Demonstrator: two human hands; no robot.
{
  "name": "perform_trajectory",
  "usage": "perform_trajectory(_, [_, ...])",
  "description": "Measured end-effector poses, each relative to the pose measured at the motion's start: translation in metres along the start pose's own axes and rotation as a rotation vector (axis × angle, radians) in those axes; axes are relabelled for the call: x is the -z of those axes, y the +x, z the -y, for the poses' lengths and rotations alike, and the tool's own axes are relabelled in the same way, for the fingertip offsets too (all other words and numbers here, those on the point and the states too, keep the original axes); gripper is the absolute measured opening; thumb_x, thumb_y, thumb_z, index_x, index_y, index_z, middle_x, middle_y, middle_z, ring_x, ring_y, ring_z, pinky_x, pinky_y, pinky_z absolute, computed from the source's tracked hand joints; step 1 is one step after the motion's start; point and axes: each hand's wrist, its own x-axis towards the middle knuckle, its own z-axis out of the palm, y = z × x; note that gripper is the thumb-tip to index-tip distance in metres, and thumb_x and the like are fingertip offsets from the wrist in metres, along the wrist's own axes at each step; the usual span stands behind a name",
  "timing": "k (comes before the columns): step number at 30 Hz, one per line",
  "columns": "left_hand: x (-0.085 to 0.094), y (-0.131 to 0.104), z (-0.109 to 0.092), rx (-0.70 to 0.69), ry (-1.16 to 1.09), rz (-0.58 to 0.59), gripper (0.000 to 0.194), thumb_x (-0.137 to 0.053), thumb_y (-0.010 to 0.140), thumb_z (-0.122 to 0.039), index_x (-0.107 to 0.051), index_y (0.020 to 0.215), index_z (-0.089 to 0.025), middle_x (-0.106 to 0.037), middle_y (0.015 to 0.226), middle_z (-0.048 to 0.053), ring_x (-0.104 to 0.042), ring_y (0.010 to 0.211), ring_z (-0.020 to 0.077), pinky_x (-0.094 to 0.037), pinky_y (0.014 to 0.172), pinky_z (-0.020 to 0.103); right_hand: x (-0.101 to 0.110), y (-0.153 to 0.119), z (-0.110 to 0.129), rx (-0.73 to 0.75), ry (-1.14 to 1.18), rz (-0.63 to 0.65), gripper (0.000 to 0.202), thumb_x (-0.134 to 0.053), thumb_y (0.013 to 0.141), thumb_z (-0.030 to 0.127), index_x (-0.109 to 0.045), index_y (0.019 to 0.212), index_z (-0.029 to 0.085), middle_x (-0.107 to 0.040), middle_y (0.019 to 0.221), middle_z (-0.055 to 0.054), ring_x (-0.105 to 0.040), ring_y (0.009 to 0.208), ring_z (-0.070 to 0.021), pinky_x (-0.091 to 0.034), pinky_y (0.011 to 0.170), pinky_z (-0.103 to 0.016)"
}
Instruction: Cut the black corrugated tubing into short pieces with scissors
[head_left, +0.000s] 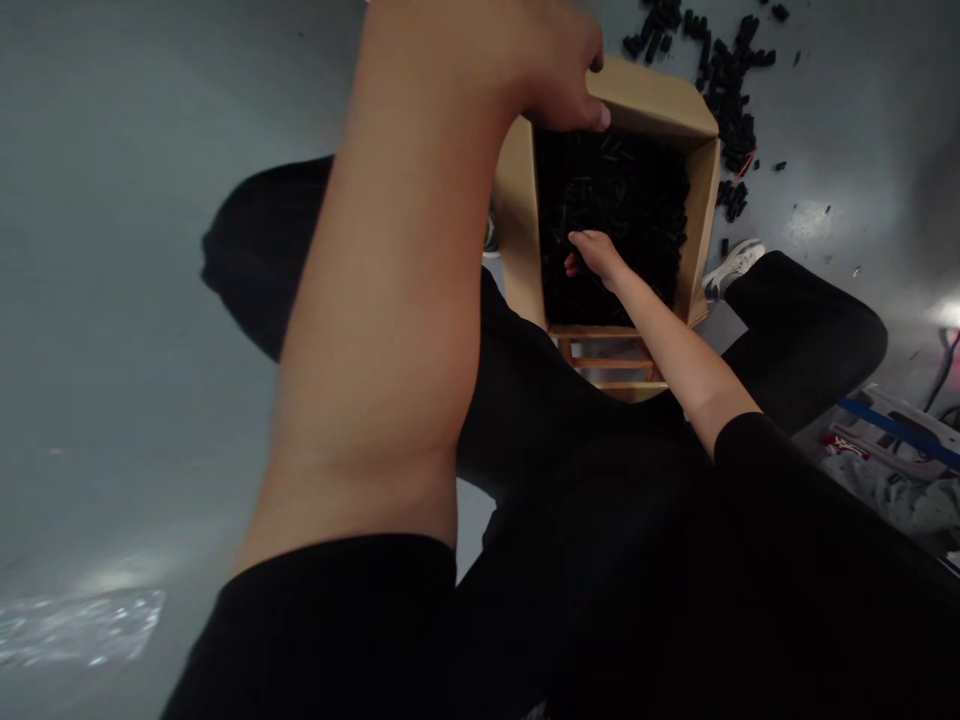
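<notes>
A cardboard box [517,230] stands between my legs, with many small black cylindrical pieces [622,190] inside. My right hand [596,255] reaches into it, low over the pieces. Its fingers are curled; whatever they hold blends into the dark contents. My left hand [559,75] is raised large in front of the box's far left corner. Its thumb and a finger show apart with nothing visible between them, while the other fingers are hidden. Whether this hand touches the cardboard I cannot tell.
More black pieces [731,90] lie scattered on the grey floor [150,300] beyond the box. A wooden frame [611,363] shows at its near side. Clear plastic [82,625] lies at lower left. A light-coloured case with a blue strip [900,425] sits at right.
</notes>
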Motion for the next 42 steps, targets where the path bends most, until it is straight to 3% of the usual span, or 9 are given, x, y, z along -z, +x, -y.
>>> perform_trajectory(5, [-0.004, 0.006, 0.005, -0.015, 0.009, -0.01, 0.083, -0.065, 0.113, -0.061, -0.048, 0.178, -0.011, -0.07, 0.158, 0.018, -0.06, 0.151, 0.0617, -0.05, 0.123, 0.079, -0.01, 0.014, -0.001, -0.014, -0.022, -0.015, 0.027, -0.046, 0.121, 0.022, -0.054, 0.095, 0.023, -0.06, 0.054, 0.007, -0.063, 0.047, -0.0124, -0.051, 0.047, -0.017])
perform_trajectory(10, [-0.006, 0.01, 0.004, -0.02, 0.026, -0.027, 0.083, -0.07, 0.112, -0.057, -0.048, 0.178, -0.011, -0.068, 0.161, 0.016, -0.056, 0.154, 0.0622, -0.046, 0.126, 0.08, -0.018, 0.019, -0.001, 0.011, -0.055, -0.008, 0.029, -0.046, 0.122, 0.024, -0.052, 0.094, 0.024, -0.06, 0.056, 0.007, -0.063, 0.048, -0.0126, -0.049, 0.047, -0.018])
perform_trajectory(16, [-0.008, 0.012, 0.006, -0.035, 0.01, -0.046, 0.084, -0.07, 0.11, -0.059, -0.05, 0.177, -0.011, -0.063, 0.169, 0.017, -0.053, 0.156, 0.0645, -0.044, 0.125, 0.082, -0.024, 0.012, -0.008, 0.005, -0.076, -0.019, 0.033, -0.049, 0.121, 0.022, -0.05, 0.089, 0.025, -0.059, 0.057, 0.007, -0.062, 0.047, -0.0115, -0.049, 0.049, -0.018])
perform_trajectory(21, [-0.008, 0.01, 0.009, -0.09, 0.036, -0.041, 0.072, -0.068, 0.111, -0.056, -0.064, 0.162, -0.006, -0.065, 0.167, 0.015, -0.053, 0.156, 0.0628, -0.045, 0.128, 0.079, -0.021, 0.0, -0.022, 0.005, -0.085, -0.013, 0.036, -0.052, 0.12, 0.021, -0.05, 0.084, 0.025, -0.06, 0.057, 0.006, -0.061, 0.047, -0.012, -0.048, 0.049, -0.02])
perform_trajectory(25, [-0.01, 0.01, 0.01, -0.076, 0.033, -0.049, 0.074, -0.065, 0.111, -0.058, -0.062, 0.165, -0.008, -0.06, 0.171, 0.014, -0.048, 0.16, 0.0629, -0.044, 0.129, 0.078, -0.02, 0.0, -0.03, 0.011, -0.051, -0.038, 0.037, -0.051, 0.121, 0.023, -0.05, 0.085, 0.025, -0.061, 0.058, 0.006, -0.062, 0.049, -0.0117, -0.05, 0.052, -0.02])
perform_trajectory(28, [-0.011, 0.014, 0.012, -0.088, 0.053, -0.025, 0.077, -0.064, 0.111, -0.059, -0.059, 0.168, -0.008, -0.057, 0.174, 0.016, -0.046, 0.16, 0.0648, -0.043, 0.128, 0.08, -0.023, 0.01, -0.032, 0.028, -0.024, -0.047, 0.036, -0.052, 0.122, 0.028, -0.049, 0.086, 0.026, -0.061, 0.06, 0.007, -0.063, 0.052, -0.0111, -0.051, 0.054, -0.018])
perform_trajectory(31, [-0.012, 0.015, 0.011, -0.083, 0.047, -0.023, 0.075, -0.065, 0.111, -0.06, -0.061, 0.166, -0.01, -0.062, 0.17, 0.012, -0.051, 0.159, 0.061, -0.044, 0.13, 0.075, -0.027, 0.024, -0.032, 0.063, 0.001, -0.073, 0.034, -0.053, 0.123, 0.031, -0.049, 0.09, 0.026, -0.061, 0.064, 0.007, -0.064, 0.054, -0.01, -0.052, 0.057, -0.017])
perform_trajectory(36, [-0.007, 0.007, 0.002, -0.009, 0.023, -0.006, 0.075, -0.066, 0.113, -0.057, -0.058, 0.17, -0.01, -0.071, 0.156, 0.016, -0.06, 0.149, 0.0624, -0.049, 0.123, 0.08, -0.033, 0.047, -0.032, 0.04, -0.028, -0.086, 0.032, -0.057, 0.122, 0.035, -0.049, 0.092, 0.026, -0.062, 0.068, 0.007, -0.062, 0.054, -0.009, -0.048, 0.053, -0.016])
perform_trajectory(42, [-0.001, -0.003, -0.01, 0.03, 0.032, 0.039, 0.067, -0.064, 0.117, -0.054, -0.063, 0.164, -0.006, -0.074, 0.15, 0.02, -0.066, 0.145, 0.06, -0.054, 0.121, 0.076, -0.035, 0.065, -0.038, 0.034, -0.064, -0.125, 0.03, -0.052, 0.123, 0.035, -0.051, 0.094, 0.026, -0.059, 0.071, 0.007, -0.061, 0.057, -0.0093, -0.046, 0.054, -0.016])
